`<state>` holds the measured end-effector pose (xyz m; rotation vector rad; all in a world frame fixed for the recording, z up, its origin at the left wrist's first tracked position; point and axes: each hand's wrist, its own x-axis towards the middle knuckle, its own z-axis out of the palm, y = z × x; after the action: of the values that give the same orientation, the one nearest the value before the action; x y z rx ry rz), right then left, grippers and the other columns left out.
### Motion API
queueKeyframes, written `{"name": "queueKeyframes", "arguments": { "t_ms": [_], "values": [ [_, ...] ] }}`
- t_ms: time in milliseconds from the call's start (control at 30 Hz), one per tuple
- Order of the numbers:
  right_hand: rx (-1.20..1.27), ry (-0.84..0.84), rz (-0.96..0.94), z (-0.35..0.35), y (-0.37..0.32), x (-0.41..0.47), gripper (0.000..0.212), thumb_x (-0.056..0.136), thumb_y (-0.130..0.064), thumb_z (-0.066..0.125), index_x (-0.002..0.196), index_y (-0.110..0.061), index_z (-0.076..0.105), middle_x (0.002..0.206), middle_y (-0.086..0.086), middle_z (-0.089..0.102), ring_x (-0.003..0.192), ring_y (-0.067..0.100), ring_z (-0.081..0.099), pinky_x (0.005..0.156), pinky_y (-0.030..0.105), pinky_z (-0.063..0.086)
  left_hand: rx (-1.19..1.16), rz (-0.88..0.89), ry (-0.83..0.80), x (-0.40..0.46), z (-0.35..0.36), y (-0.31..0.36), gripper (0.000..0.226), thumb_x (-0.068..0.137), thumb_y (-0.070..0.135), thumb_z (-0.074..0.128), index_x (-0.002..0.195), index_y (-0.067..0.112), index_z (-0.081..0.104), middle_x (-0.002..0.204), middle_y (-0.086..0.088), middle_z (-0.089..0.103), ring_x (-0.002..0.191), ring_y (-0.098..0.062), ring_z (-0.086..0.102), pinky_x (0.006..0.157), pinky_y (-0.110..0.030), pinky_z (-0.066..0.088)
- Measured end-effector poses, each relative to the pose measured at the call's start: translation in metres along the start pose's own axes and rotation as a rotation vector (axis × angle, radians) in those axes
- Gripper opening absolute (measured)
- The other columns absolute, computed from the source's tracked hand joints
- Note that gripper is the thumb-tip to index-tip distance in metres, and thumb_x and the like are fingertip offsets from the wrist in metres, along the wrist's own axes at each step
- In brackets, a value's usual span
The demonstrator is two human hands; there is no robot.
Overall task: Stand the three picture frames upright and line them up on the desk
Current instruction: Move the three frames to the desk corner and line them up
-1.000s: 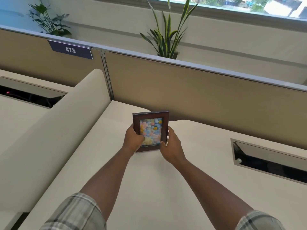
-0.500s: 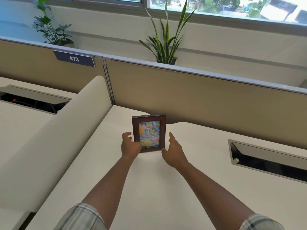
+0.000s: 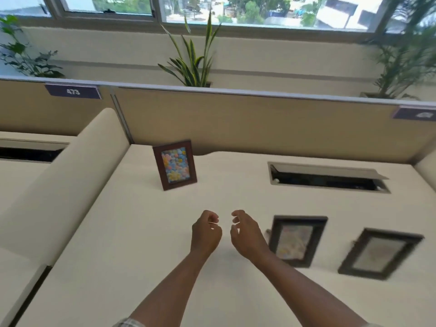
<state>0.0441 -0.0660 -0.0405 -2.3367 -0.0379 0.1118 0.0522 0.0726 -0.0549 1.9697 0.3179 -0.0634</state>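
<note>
A brown picture frame [image 3: 175,164] with a pastel flower picture stands upright at the back left of the cream desk [image 3: 146,244], near the partition. Two dark frames lie flat on the desk to the right: one with a pale flower picture [image 3: 296,240], and another [image 3: 380,253] farther right, tilted, its picture blurred. My left hand [image 3: 205,232] and my right hand [image 3: 247,232] hover close together over the middle of the desk, fingers loosely curled, holding nothing. The right hand is just left of the nearer flat frame.
A tan partition [image 3: 259,123] with a "473" label [image 3: 73,91] closes the back of the desk. A cable slot with a raised lid [image 3: 328,178] lies at the back right. A cream divider [image 3: 70,175] borders the left. Potted plants [image 3: 192,57] stand behind the partition.
Both hands let go of the brown frame, which stays standing, and pulled back toward me. The view swung right and two flat frames came into sight.
</note>
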Motion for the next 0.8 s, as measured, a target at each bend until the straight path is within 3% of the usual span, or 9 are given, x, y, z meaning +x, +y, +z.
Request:
{"name": "queueKeyframes", "arguments": {
  "t_ms": [167,367,500,633,800],
  "values": [
    [-0.050,-0.023,0.041,-0.022,0.059,-0.072,0.031,0.093,-0.017,0.046,0.123,-0.025,0.051,0.111,-0.006,0.060,0.094,0.008,0.056,0.080,0.023,0.046,-0.088,0.020,-0.199,-0.053,0.059,-0.010,0.042,0.069,-0.003,0.062,0.100,0.025,0.060,0.097,0.005,0.068,0.092,-0.009,0.065,0.071,-0.006,0.048],
    [-0.133,0.043,0.216,-0.061,0.127,-0.122,0.023,0.094,-0.015,0.048,0.115,-0.018,0.057,0.112,0.001,0.063,0.096,0.016,0.058,0.083,0.024,0.047,-0.098,0.035,-0.397,-0.068,0.110,0.013,0.056,0.074,0.013,0.075,0.123,0.028,0.052,0.110,0.004,0.068,0.103,-0.010,0.064,0.075,-0.020,0.055],
    [-0.111,0.132,0.334,-0.094,0.153,-0.121,0.027,0.095,-0.017,0.049,0.121,-0.010,0.050,0.113,0.010,0.063,0.103,0.025,0.061,0.082,0.030,0.048,-0.090,0.007,-0.360,-0.063,0.132,0.033,0.045,0.078,0.003,0.067,0.115,0.023,0.052,0.110,0.002,0.064,0.108,-0.018,0.062,0.073,-0.020,0.054],
    [-0.036,0.166,0.359,-0.114,0.155,-0.099,0.043,0.097,-0.022,0.050,0.136,-0.010,0.039,0.122,0.013,0.061,0.110,0.028,0.059,0.080,0.030,0.044,-0.083,-0.045,-0.297,-0.059,0.144,0.047,0.047,0.075,-0.008,0.055,0.118,0.011,0.055,0.116,-0.010,0.066,0.111,-0.027,0.062,0.086,-0.043,0.058],
    [-0.010,0.164,0.306,-0.116,0.151,-0.072,0.013,0.096,-0.026,0.051,0.106,-0.021,0.044,0.100,0.005,0.066,0.080,0.019,0.061,0.057,0.029,0.049,-0.121,-0.052,-0.275,-0.059,0.146,0.055,0.046,0.079,-0.009,0.051,0.120,0.011,0.053,0.119,-0.012,0.064,0.114,-0.028,0.061,0.086,-0.042,0.059]
  ]
}}
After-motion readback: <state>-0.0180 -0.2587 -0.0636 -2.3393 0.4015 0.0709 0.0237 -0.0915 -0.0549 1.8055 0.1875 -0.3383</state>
